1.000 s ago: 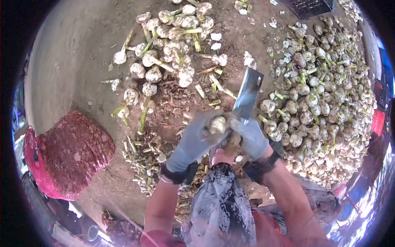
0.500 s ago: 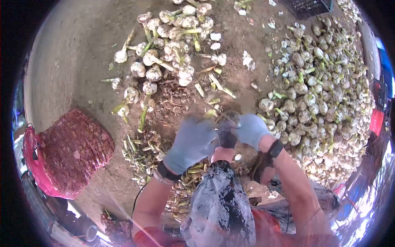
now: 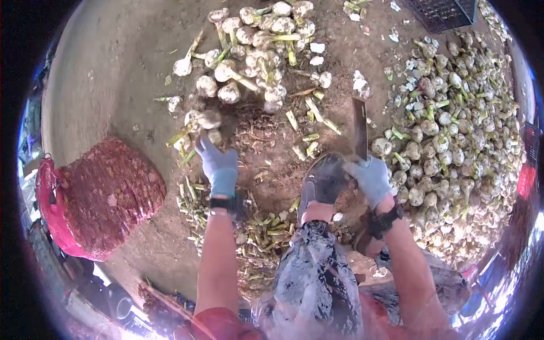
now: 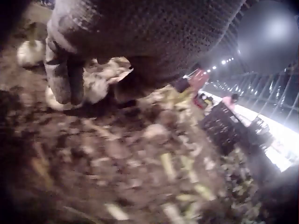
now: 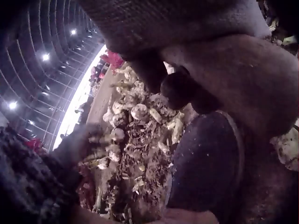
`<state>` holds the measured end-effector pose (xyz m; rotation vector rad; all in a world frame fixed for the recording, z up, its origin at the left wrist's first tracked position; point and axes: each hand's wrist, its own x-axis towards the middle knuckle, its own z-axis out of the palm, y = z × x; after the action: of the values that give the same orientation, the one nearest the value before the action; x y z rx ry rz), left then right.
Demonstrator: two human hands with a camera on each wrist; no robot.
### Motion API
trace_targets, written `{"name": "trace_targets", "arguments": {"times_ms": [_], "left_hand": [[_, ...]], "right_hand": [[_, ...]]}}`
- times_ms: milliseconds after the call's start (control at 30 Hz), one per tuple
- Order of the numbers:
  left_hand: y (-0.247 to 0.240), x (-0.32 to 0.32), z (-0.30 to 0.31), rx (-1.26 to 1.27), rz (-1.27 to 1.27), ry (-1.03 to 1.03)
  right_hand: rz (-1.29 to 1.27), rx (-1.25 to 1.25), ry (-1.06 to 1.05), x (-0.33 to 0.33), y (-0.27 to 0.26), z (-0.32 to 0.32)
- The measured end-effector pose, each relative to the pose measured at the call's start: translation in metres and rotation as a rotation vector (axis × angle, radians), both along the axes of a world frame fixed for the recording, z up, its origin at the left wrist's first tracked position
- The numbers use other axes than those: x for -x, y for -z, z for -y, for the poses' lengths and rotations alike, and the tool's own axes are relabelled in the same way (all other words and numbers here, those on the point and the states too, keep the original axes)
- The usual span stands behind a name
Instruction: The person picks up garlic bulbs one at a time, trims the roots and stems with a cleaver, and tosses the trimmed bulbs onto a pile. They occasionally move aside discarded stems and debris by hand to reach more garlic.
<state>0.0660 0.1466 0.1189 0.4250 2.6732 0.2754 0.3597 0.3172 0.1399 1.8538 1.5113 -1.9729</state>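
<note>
My gloved left hand (image 3: 218, 167) reaches into the near left of a loose group of garlic bulbs with stems. Its fingers and thumb close about a garlic bulb (image 3: 214, 136), with another blurred bulb (image 3: 209, 119) just beyond the fingertips. In the left wrist view the glove (image 4: 135, 37) arches over pale garlic (image 4: 96, 87) between fingers and thumb. My gloved right hand (image 3: 371, 180) grips a cleaver (image 3: 360, 127), its blade pointing away and seen nearly edge-on. In the right wrist view the curled glove (image 5: 224, 70) hides the cleaver.
A dark shoe (image 3: 324, 181) stands between my hands. Cut stems (image 3: 275, 229) litter the ground near my legs. To the right spreads a big heap of trimmed garlic (image 3: 447, 147), with a black crate (image 3: 445, 14) behind it. A filled red mesh sack (image 3: 113, 198) lies at left.
Both hands were together over the shoe, working on a garlic bulb with the cleaver. Now the left hand has moved forward and left to the garlic group; the right hand has drawn aside with the cleaver.
</note>
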Motion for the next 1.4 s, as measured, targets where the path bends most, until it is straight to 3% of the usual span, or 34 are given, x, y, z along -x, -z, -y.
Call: {"name": "trace_targets", "arguments": {"times_ms": [100,133,200,233,267,333,367,433,467,533,600,667,767,900,967,1100,1167,1200,1233,1267,1300,1400], "left_hand": [[0.067,0.026,0.040,-0.030,-0.324,-0.072],[0.050,0.026,0.033,-0.036,-0.330,-0.074],[0.003,0.019,0.014,-0.399,0.241,-0.313],[0.020,0.020,0.028,-0.400,0.332,-0.245],[0.004,0.005,0.021,-0.390,0.341,-0.240],[-0.042,-0.033,-0.006,-0.488,0.688,-0.304],[-0.029,-0.040,0.004,-0.487,0.696,-0.304],[0.005,-0.056,0.029,-1.103,1.270,-0.925],[0.002,-0.064,0.032,-1.107,1.274,-0.928],[-0.010,-0.079,0.028,-0.888,0.758,0.047],[-0.027,-0.073,0.016,-0.890,0.806,0.066],[-0.026,-0.069,0.020,-0.674,0.748,0.177],[-0.031,-0.061,0.013,-0.614,0.796,0.138],[-0.037,-0.063,0.010,-0.697,0.649,0.188],[-0.052,-0.063,0.001,-0.762,0.825,0.133],[-0.043,-0.060,0.003,-0.629,0.713,0.252],[-0.050,-0.062,-0.001,-0.806,0.774,0.270],[-0.056,-0.064,-0.003,-0.811,0.772,0.274],[-0.065,-0.066,-0.003,-0.830,1.089,0.039],[-0.076,-0.067,-0.002,-0.823,1.389,-0.223],[-0.087,-0.063,-0.010,-0.770,0.752,0.500],[-0.073,-0.077,-0.028,-0.612,0.554,0.558]], "right_hand": [[-0.083,0.025,0.039,0.020,-0.003,0.007],[-0.129,0.062,0.072,0.028,-0.007,0.008],[-0.149,0.023,0.050,0.044,-0.016,0.005],[-0.023,-0.076,-0.178,0.052,-0.032,0.002],[0.106,-0.171,-0.407,0.060,-0.043,0.004],[0.097,-0.306,-0.507,0.066,-0.031,0.020],[0.091,-0.386,-0.655,0.073,-0.035,0.024],[0.004,-0.543,-0.860,0.078,-0.045,0.026],[0.009,-0.545,-0.865,0.077,-0.048,0.026],[-0.010,-0.827,-0.978,0.077,-0.052,0.025],[0.002,-0.862,-1.012,0.075,-0.056,0.019],[0.021,-0.885,-1.044,0.073,-0.064,0.017],[0.006,-0.789,-1.099,0.075,-0.073,0.015],[-0.117,-0.828,-1.066,0.075,-0.076,0.013],[-0.112,-0.795,-1.079,0.074,-0.072,0.015],[-0.014,-0.800,-1.047,0.068,-0.056,0.017],[-0.004,-0.784,-1.036,0.065,-0.046,0.012],[0.256,-0.638,-0.953,0.061,-0.031,0.000],[0.506,-0.480,-0.850,0.052,-0.021,-0.007],[0.441,-0.457,-0.772,0.045,-0.034,-0.017],[0.381,-0.472,-0.730,0.044,-0.028,-0.011],[0.289,-0.429,-0.706,0.048,-0.038,-0.004]]}}
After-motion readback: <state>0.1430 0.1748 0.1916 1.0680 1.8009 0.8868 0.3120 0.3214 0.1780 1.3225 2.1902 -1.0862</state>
